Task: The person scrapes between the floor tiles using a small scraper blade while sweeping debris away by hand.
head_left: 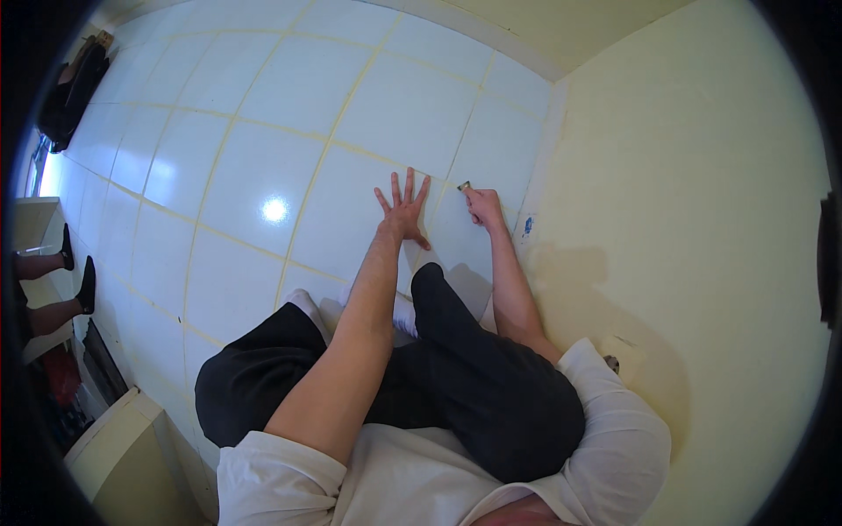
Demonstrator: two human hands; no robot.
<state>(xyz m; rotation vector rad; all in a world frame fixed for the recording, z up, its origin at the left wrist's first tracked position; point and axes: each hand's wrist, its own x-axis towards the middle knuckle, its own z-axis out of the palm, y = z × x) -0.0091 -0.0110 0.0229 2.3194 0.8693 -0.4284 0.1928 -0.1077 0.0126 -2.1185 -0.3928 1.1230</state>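
Head view: left hand (405,216) on the floor (338,206), five fingers (409,184) apart; right hand (485,208), fingers clamped on one small tool (464,186).

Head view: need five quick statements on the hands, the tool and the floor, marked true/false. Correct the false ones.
1. The left hand is on the floor tiles with its fingers spread. True.
2. The right hand is empty. False: it grips a small tool.
3. The small tool is to the right of the left hand. True.
4. The grout lines are bright red. False: they are mostly yellowish.
5. Another person's dark shoes show near the right edge of the picture. False: they show near the left edge.
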